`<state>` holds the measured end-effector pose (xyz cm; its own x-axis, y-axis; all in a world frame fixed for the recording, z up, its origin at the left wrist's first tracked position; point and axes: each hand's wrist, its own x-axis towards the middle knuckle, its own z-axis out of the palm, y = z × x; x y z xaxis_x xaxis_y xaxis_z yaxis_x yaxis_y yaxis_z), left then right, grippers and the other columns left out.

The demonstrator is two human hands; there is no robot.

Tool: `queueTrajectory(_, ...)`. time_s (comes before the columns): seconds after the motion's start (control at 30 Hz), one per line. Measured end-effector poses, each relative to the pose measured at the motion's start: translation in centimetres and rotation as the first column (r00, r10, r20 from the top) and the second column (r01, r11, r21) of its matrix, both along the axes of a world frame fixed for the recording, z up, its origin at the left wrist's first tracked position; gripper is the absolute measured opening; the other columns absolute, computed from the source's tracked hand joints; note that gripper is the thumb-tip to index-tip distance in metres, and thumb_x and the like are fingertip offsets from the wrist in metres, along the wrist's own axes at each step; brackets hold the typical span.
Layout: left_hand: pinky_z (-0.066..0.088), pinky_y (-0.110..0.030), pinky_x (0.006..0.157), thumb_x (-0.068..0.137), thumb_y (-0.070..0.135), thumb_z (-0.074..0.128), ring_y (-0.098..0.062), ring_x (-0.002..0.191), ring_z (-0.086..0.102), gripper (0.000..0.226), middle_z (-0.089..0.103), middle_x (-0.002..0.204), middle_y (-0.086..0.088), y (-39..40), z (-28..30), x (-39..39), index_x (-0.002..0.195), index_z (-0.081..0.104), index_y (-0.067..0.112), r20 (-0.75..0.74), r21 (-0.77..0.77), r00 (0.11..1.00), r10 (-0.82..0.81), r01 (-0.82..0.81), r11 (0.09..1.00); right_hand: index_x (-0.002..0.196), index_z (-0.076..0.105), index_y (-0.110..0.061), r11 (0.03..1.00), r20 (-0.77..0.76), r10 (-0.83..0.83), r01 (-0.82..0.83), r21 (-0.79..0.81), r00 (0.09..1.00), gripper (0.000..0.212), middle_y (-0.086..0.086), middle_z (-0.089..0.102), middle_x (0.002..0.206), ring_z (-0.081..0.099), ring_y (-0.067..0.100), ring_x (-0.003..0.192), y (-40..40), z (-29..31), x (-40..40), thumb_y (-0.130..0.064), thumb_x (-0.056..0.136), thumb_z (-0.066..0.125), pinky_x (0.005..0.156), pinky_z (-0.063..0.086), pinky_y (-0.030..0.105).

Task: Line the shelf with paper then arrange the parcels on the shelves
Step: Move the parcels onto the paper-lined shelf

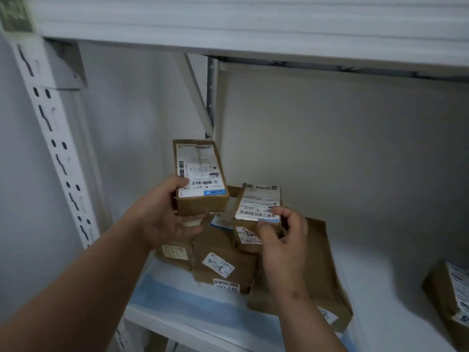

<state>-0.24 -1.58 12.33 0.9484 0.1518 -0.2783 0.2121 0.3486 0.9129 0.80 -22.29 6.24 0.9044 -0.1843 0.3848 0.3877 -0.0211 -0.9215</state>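
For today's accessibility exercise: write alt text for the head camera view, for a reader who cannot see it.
A person's left hand holds a small labelled cardboard parcel above a white shelf, while the right hand grips a second parcel atop a pile of brown parcels. Another parcel sits at the right edge.

You're looking at white slotted upright [54,148] running diagonally down left side, slots + oval holes showing along it. Grey diagonal brace [199,97] sitting behind, at back corner. Pale back wall [342,148] filling bkgd. Ribbed white panel [228,13] spanning top. Greenish blurred patch [15,13] showing top-left, can't tell what.
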Motion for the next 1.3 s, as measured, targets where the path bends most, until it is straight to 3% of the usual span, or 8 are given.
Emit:
queueTrajectory(0.13, 0.053, -0.034, 0.067, 0.092, 0.039, 0.057, -0.026, 0.091, 0.068, 0.03, 0.072, 0.106, -0.008, 2.3, -0.7, 1.2, 0.116, 0.061, 0.022, -0.019, 0.187, 0.977, 0.211, -0.204, 0.961, 0.095, 0.059, -0.032, 0.991, -0.02, -0.082, 0.084, 0.101, 0.996, 0.026, -0.001, 0.049, 0.122, 0.06, -0.009, 0.089, 0.7, 0.2, 1.2, -0.01, 0.086, 0.069, 0.064, 0.049, 0.006)
queueTrajectory(0.3, 0.048, -0.029, 0.061, 0.098, 0.046, 0.047, -0.017, 0.081, 0.06, 0.035, 0.069, 0.104, -0.003, 3.2, -2.6, 3.0, 0.115, 0.062, 0.019, -0.023, 0.349, 0.966, 0.258, -0.234, 0.908, 0.093, 0.061, -0.046, 0.981, -0.104, -0.047, 0.065, 0.185, 0.993, 0.026, 0.0, 0.055, 0.125, 0.065, 0.023, 0.107, 2.3, 0.1, 2.2, -0.048, 0.07, 0.072, 0.084, 0.059, 0.045)
queueTrajectory(0.5, 0.05, -0.047, 0.093, 0.102, 0.045, 0.034, -0.027, 0.098, 0.061, 0.043, 0.063, 0.102, -0.008, 3.1, -4.3, 5.0, 0.121, 0.051, 0.011, 0.013, 0.605, 0.973, 0.229, -0.19, 0.773, 0.089, 0.061, -0.042, 0.97, -0.126, -0.022, 0.052, 0.238, 0.992, 0.017, 0.004, 0.059, 0.124, 0.069, 0.02, 0.101, 3.7, -0.1, 3.1, -0.029, 0.087, 0.071, 0.072, 0.061, 0.032)
queueTrajectory(0.7, 0.044, -0.05, 0.1, 0.102, 0.047, 0.024, -0.03, 0.104, 0.058, 0.05, 0.058, 0.105, -0.007, 3.2, -4.6, 5.7, 0.126, 0.048, 0.011, -0.036, 0.72, 0.98, 0.197, -0.111, 0.685, 0.098, 0.061, -0.033, 0.956, -0.147, 0.052, -0.006, 0.294, 0.988, 0.011, 0.004, 0.064, 0.116, 0.072, 0.015, 0.089, 5.4, 1.1, 3.5, -0.029, 0.091, 0.067, 0.064, 0.058, 0.026)
queueTrajectory(0.87, 0.041, -0.05, 0.103, 0.102, 0.049, 0.018, -0.029, 0.104, 0.055, 0.053, 0.057, 0.108, -0.009, 3.3, -4.8, 6.3, 0.124, 0.051, 0.013, -0.033, 0.735, 0.982, 0.187, -0.103, 0.67, 0.102, 0.058, -0.032, 0.963, -0.12, 0.063, -0.029, 0.269, 0.991, 0.012, 0.003, 0.065, 0.112, 0.07, 0.016, 0.093, 8.2, 2.6, 4.5, -0.035, 0.092, 0.064, 0.075, 0.061, 0.034)
queueTrajectory(1.0, 0.045, -0.052, 0.102, 0.097, 0.062, 0.016, -0.035, 0.108, 0.061, 0.074, 0.064, 0.117, -0.021, 3.7, -5.1, 6.7, 0.114, 0.064, 0.009, -0.09, 0.55, 0.974, 0.21, -0.128, 0.826, 0.098, 0.054, -0.04, 0.995, -0.047, 0.087, -0.084, 0.06, 0.995, 0.017, 0.003, 0.059, 0.118, 0.064, 0.015, 0.102, 11.0, 2.8, 5.8, -0.052, 0.087, 0.059, 0.089, 0.057, 0.042)
queueTrajectory(1.13, 0.051, -0.049, 0.095, 0.094, 0.069, 0.015, -0.032, 0.095, 0.062, 0.084, 0.067, 0.107, -0.02, 3.8, -4.8, 6.7, 0.11, 0.067, 0.006, -0.128, 0.365, 0.971, 0.2, -0.142, 0.92, 0.121, 0.048, -0.031, 0.969, -0.068, 0.107, -0.119, -0.216, 0.992, 0.027, -0.003, 0.046, 0.126, 0.05, 0.005, 0.108, 12.2, 2.2, 6.0, -0.042, 0.097, 0.054, 0.1, 0.045, 0.026)
queueTrajectory(1.3, 0.05, -0.052, 0.097, 0.086, 0.079, 0.021, -0.034, 0.104, 0.064, 0.086, 0.069, 0.113, -0.018, 3.8, -4.9, 6.3, 0.112, 0.07, 0.014, -0.104, 0.344, 0.984, 0.142, -0.098, 0.934, 0.13, 0.046, -0.025, 0.964, -0.071, 0.072, -0.087, -0.251, 0.995, 0.035, -0.003, 0.046, 0.128, 0.049, 0.006, 0.11, 11.8, 2.4, 6.0, -0.04, 0.098, 0.051, 0.099, 0.045, 0.025)
